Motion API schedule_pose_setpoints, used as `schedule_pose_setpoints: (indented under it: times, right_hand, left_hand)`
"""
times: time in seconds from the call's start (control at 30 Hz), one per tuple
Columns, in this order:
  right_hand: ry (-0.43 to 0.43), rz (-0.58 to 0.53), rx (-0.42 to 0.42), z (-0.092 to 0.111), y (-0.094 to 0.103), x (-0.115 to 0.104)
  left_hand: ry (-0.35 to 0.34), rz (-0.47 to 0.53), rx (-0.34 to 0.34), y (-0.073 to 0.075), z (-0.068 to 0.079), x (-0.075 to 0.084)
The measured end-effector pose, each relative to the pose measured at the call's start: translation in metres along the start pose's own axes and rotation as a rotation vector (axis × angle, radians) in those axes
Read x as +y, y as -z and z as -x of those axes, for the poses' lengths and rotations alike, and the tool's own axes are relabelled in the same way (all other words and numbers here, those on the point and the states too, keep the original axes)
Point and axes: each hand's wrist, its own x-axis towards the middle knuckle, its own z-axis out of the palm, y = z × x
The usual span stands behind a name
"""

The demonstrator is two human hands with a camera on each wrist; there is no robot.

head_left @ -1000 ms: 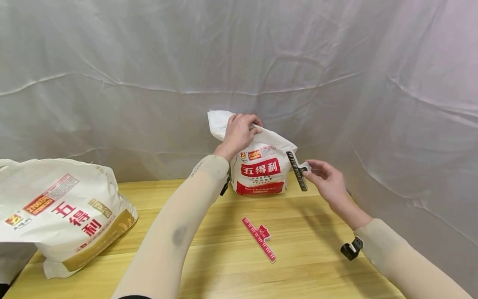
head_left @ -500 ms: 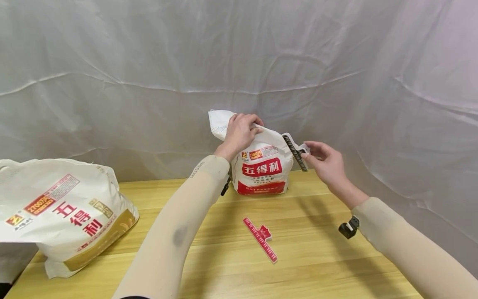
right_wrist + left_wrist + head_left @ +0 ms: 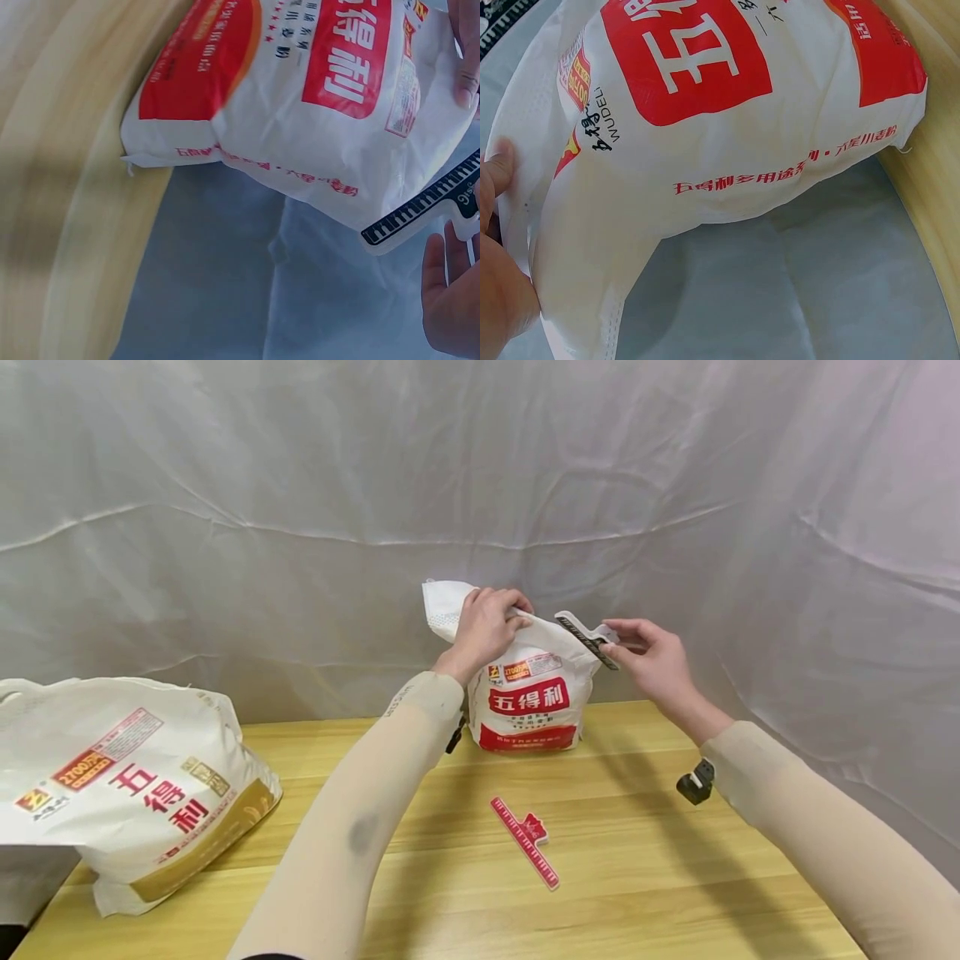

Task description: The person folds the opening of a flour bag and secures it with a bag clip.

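Observation:
A white flour bag with red panels (image 3: pixel 528 700) stands at the back of the table, its top folded over. My left hand (image 3: pixel 483 631) grips that folded top; the left wrist view shows only part of the hand (image 3: pixel 506 277) at the bag's edge. With thumb and fingers, my right hand (image 3: pixel 660 667) pinches the handle of a black clip with a piano-key pattern (image 3: pixel 581 635). The clip lies slanted along the bag's upper right edge, and in the right wrist view its bar (image 3: pixel 420 206) meets the bag's corner. Whether it clamps the bag, I cannot tell.
A red clip of the same shape (image 3: pixel 525 843) lies on the wooden table (image 3: pixel 450 893) in front of the bag. At the left a larger white flour bag (image 3: pixel 157 714) leans on the table. A grey sheet (image 3: pixel 300 527) hangs behind everything.
My right hand has moved up and left, bringing the black clip from beside the bag's right corner onto its upper right edge. The left hand keeps its hold on the top.

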Motion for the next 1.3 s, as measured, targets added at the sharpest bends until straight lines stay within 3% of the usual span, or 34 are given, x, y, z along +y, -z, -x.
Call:
schedule_pose_setpoints:
  times: [0.6, 1.0, 1.3]
  right_hand:
    - [0.093, 0.155, -0.066, -0.031, -0.003, -0.007]
    - [0.125, 0.080, -0.076, -0.047, -0.007, -0.008]
    - [0.120, 0.111, -0.099, -0.056, -0.008, -0.006]
  left_hand:
    - [0.002, -0.007, -0.007, -0.001, 0.000, 0.001]
    - [0.003, -0.008, -0.010, 0.001, 0.000, 0.000]
    - [0.016, -0.003, -0.020, 0.003, -0.003, 0.000]
